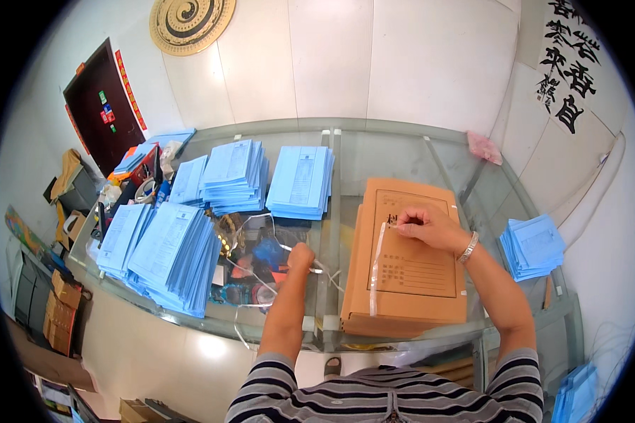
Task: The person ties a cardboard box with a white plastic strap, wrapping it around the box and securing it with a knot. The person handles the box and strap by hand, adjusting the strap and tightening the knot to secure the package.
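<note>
A tall stack of brown cardboard file folders [420,271] lies on the glass-topped table in front of me. Along its left part runs a flat white strap [378,268], up over the top cover. With thumb and fingertips pinched at the strap's upper end, my right hand [430,227] rests over the top folder. My left hand [302,257] is a fist to the left of the stack, closed round a loose length of the same kind of white strap [317,271]. More of that strap trails in loops over the glass on the left.
Several piles of blue paper forms [300,182] stand on the table's left half, with another blue pile [533,247] at the right edge. A pink packet [484,148] sits at the far right corner. Assorted clutter [144,176] fills the far left end.
</note>
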Demonstrator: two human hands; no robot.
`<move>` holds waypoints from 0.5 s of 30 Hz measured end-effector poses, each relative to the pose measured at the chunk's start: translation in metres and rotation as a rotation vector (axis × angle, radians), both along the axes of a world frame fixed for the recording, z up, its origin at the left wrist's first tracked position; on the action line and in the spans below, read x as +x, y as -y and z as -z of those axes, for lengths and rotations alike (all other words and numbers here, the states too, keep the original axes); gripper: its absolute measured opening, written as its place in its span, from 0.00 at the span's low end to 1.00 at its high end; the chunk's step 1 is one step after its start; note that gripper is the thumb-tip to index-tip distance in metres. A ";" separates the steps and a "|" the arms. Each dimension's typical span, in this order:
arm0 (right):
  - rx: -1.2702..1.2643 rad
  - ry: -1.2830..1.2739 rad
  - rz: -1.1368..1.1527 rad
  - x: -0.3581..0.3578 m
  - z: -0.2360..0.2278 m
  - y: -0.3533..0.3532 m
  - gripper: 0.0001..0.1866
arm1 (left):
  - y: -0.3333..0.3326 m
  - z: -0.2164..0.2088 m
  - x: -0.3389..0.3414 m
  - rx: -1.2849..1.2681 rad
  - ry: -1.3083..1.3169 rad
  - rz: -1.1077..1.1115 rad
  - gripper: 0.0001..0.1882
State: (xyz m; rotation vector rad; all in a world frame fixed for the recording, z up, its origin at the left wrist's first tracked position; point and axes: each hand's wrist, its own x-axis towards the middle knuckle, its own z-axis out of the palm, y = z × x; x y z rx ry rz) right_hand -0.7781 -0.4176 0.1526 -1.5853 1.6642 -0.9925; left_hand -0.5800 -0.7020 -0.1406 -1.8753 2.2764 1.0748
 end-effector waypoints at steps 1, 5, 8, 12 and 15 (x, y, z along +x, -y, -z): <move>0.024 0.017 0.021 0.002 -0.003 -0.002 0.06 | -0.003 0.000 -0.005 -0.039 -0.005 0.004 0.13; 0.058 0.052 0.101 -0.007 0.003 -0.006 0.07 | -0.009 -0.013 -0.016 0.097 -0.131 -0.065 0.12; 0.077 0.093 0.138 -0.008 0.000 -0.010 0.07 | -0.018 -0.002 -0.017 -0.140 -0.198 -0.095 0.09; 0.046 0.121 0.087 0.000 -0.003 0.003 0.07 | 0.011 0.036 0.009 -0.046 -0.646 -0.361 0.06; 0.030 0.155 0.082 -0.005 0.003 0.003 0.07 | 0.018 0.032 0.018 0.478 -1.078 -0.616 0.06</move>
